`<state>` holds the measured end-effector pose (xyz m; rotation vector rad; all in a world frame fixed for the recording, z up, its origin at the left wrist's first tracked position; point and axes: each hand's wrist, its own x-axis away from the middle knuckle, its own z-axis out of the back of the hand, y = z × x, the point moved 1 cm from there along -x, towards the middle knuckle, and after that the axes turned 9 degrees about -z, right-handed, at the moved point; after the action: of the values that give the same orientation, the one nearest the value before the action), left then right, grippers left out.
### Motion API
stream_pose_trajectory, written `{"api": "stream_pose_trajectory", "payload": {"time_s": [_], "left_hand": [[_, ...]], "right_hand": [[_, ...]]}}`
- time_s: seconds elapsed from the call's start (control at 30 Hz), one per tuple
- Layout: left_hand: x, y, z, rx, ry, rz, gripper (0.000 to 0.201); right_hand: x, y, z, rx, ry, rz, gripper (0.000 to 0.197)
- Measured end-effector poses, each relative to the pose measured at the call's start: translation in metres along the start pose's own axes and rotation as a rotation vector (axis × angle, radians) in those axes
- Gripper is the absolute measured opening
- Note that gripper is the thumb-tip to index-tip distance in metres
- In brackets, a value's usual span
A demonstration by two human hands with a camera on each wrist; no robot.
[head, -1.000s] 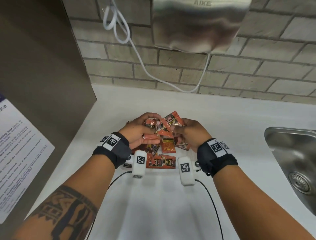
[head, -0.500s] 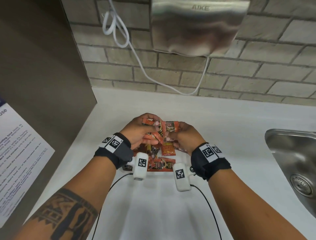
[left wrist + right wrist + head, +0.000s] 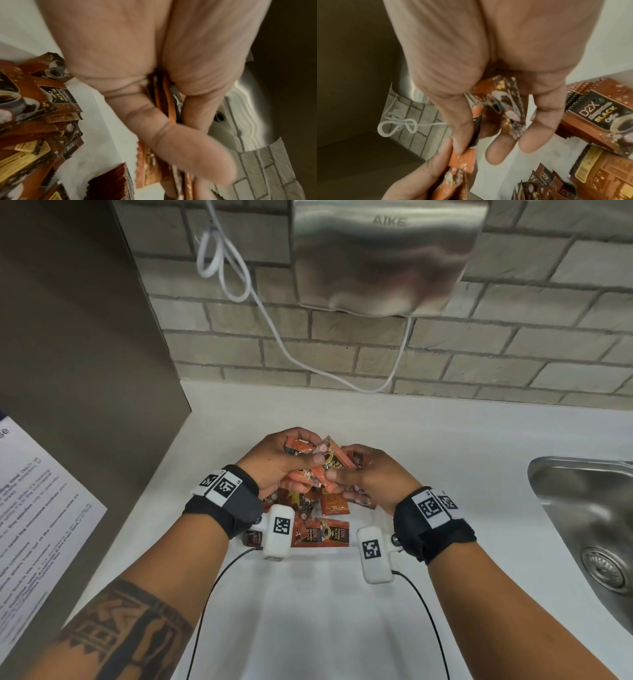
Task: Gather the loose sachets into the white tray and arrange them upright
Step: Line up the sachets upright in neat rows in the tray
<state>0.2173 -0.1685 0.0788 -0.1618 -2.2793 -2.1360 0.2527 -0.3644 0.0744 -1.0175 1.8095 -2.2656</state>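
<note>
Mid-frame over the white counter, left hand clutching a bunch of orange sachets, right hand pinching them too, loose sachets heaped just below, white tray indistinguishable, steel sink at right edge.

Even indoor light (wrist views dim, blurred)

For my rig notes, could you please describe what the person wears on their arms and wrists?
Both arms are bare, without sleeves. Each wrist carries a black wrist strap bearing white square-code tags, plus a white camera block with its own code and a thin black cable trailing back. The left forearm shows a dark geometric tattoo.
</note>
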Motion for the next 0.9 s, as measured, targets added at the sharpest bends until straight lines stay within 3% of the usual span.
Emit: {"api": "stream_pose_trajectory", "payload": {"time_s": [0.17, 0.27, 0.47, 0.63, 0.73, 0.8, 0.9], "left_hand": [[0.001, 0.000, -0.005, 0.002, 0.000, 0.067, 0.013], [0.001, -0.002, -0.017, 0.009, -0.053, 0.103, 0.026], [-0.002, 0.000, -0.033, 0.035, -0.047, 0.087, 0.028], [0.002, 0.000, -0.023, 0.152, -0.099, 0.107, 0.030], [0.002, -0.001, -0.019, 0.223, -0.078, 0.051, 0.037], [0.002, 0.000, -0.019, 0.186, -0.064, -0.001, 0.040], [0.003, 0.002, -0.020, 0.006, -0.039, -0.032, 0.039]], "right_hand": [[-0.004, -0.006, 0.004, -0.235, 0.136, 0.115, 0.027], [-0.007, -0.010, -0.001, -0.340, 0.211, 0.209, 0.019], [-0.005, -0.009, -0.011, -0.268, 0.208, 0.227, 0.023], [-0.007, -0.009, 0.007, -0.354, 0.224, 0.204, 0.037], [-0.004, -0.007, 0.009, -0.174, 0.271, 0.200, 0.025], [-0.001, -0.007, 0.005, -0.060, 0.216, 0.176, 0.028], [0.002, -0.007, 0.004, -0.104, 0.108, 0.131, 0.032]]}}
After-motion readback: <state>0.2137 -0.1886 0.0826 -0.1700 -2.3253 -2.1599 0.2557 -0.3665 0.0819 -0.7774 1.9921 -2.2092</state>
